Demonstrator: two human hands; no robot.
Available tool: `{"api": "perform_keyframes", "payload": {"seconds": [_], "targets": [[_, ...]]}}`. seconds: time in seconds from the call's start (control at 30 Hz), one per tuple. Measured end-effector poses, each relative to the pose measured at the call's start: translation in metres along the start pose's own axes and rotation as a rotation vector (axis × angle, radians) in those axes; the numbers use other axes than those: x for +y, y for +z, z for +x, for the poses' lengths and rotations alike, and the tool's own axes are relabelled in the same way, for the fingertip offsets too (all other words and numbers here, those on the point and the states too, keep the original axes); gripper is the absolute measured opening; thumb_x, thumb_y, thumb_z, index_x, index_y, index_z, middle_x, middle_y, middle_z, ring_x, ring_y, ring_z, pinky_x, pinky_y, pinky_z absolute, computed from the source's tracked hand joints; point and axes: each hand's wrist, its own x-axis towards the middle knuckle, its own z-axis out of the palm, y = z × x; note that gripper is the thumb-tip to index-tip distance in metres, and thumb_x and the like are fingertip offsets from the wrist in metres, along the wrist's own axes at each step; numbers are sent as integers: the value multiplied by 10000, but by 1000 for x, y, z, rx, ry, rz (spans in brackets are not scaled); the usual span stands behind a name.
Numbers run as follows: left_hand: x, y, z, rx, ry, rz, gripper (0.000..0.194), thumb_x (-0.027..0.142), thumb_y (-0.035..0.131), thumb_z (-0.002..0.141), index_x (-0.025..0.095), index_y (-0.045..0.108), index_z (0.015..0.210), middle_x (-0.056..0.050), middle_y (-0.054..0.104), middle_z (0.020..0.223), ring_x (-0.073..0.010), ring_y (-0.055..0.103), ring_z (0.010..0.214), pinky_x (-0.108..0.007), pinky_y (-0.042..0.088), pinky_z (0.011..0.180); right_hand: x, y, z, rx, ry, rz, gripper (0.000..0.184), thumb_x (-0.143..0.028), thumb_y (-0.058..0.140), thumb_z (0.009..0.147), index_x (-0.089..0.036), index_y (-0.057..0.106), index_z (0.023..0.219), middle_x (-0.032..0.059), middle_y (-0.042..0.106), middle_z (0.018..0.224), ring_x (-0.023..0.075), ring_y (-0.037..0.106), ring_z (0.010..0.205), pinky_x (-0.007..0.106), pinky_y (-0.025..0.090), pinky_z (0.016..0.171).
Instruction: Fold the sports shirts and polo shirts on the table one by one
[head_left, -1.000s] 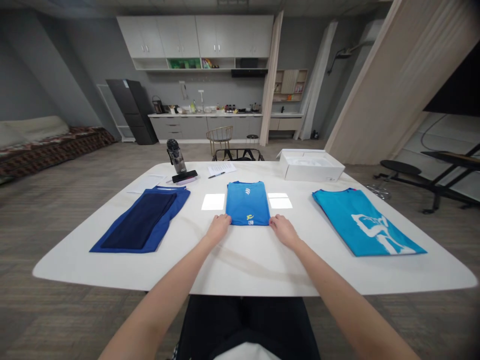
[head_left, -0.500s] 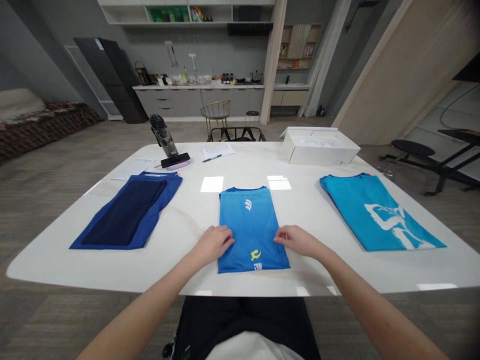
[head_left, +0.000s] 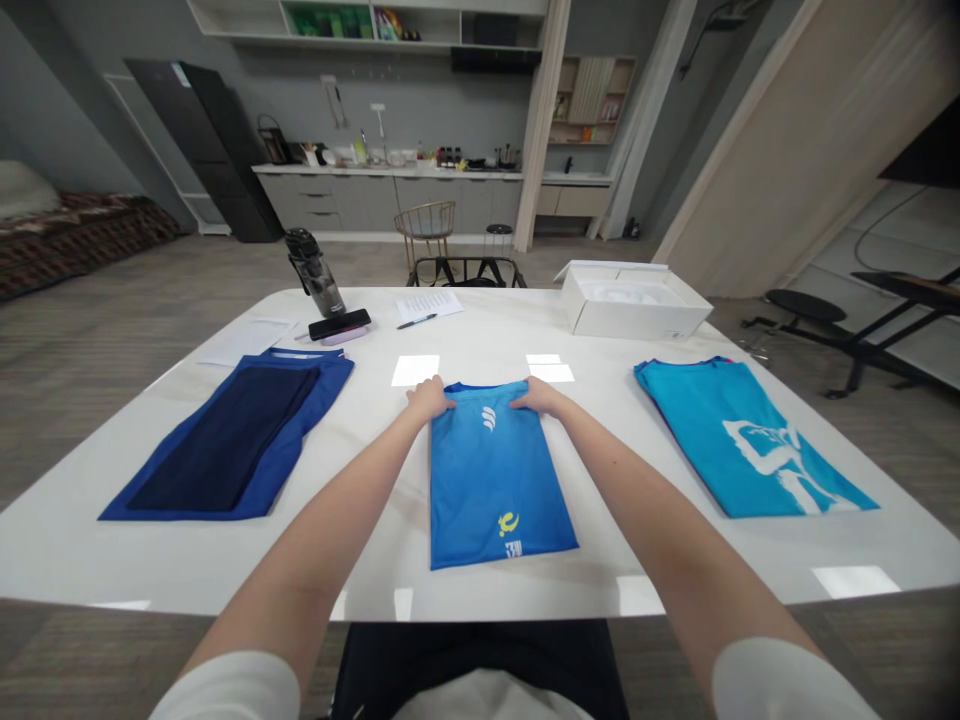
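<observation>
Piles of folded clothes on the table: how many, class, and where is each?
3: the left pile, navy on blue; the middle pile, bright blue; the right pile, turquoise.

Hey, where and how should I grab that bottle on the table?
Probably around the clear body of the bottle, below its lid, coming from the right: it stands upright, that side is open, and a flat black object lies before its base.

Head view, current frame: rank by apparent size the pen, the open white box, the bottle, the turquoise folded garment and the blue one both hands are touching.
1. Turquoise folded garment and blue folded garment: too alike to rank
2. Open white box
3. Bottle
4. Pen
</observation>
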Motion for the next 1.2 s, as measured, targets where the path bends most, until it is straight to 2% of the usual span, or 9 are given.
{"api": "perform_keyframes", "payload": {"seconds": [0.13,0.23,0.4,0.5,0.6,0.8,0.97,1.07,1.2], "targets": [[-6,0,3,-72,-60,-98,506,447,800,739,193,624,1140,-184,675,1312,-366,616,1243,-471,434,1008,0,4,4,7,44,93,308,-300,858,650,-112,742,866,96,758,836,255,714,809,287,536,658],[-13,2,-1,-47,-8,-182,351,410,786,739,191,670,988,-152,730,1190,-340,674,1126,-402,478,915,-4,3,-1,27,-15,157,180,-253,800,702,-150,732,833,60,757,836,223,708,813,271,526,686],[-14,-8,-19,166,278,-502,190,364,697,804,208,681,912,-43,747,951,-238,686,924,-306,496,792,-6,-19,-26,181,-228,221,142,-292,705,799,-207,693,912,23,747,936,199,670,896,284,496,805],[-2,-29,-30,285,370,-658,200,387,651,834,208,697,911,-12,730,874,-216,664,859,-305,495,775,-2,-45,-45,344,-372,261,150,-353,648,838,-213,662,892,14,712,852,199,629,793,304,478,771],[19,-54,-39,387,471,-703,225,380,612,858,209,720,955,-4,732,872,-209,652,848,-310,490,807,2,-71,-65,477,-461,326,189,-394,605,870,-219,657,919,7,685,830,195,592,742,307,461,738],[83,-86,-68,540,661,-650,215,360,573,904,232,694,1026,-7,726,904,-207,635,843,-311,465,816,20,-113,-119,729,-481,377,230,-393,592,901,-218,687,1016,9,689,822,180,551,664,297,444,657],[158,-92,-118,508,894,-679,234,361,542,945,235,650,1111,5,688,894,-172,594,805,-281,458,777,58,-150,-200,961,-515,322,231,-348,594,921,-226,702,1085,27,723,922,192,597,775,307,486,725],[215,-92,-149,465,996,-780,229,386,574,938,227,649,1086,12,657,856,-156,566,774,-262,455,742,89,-186,-249,1122,-502,333,226,-369,598,939,-229,688,1092,27,710,960,202,616,860,320,503,786],[293,-85,-174,365,1058,-980,229,427,630,911,218,645,1002,17,618,851,-155,573,813,-253,472,762,137,-254,-288,1241,-471,310,285,-458,565,982,-225,665,1113,15,668,964,198,618,911,329,503,849]]}}
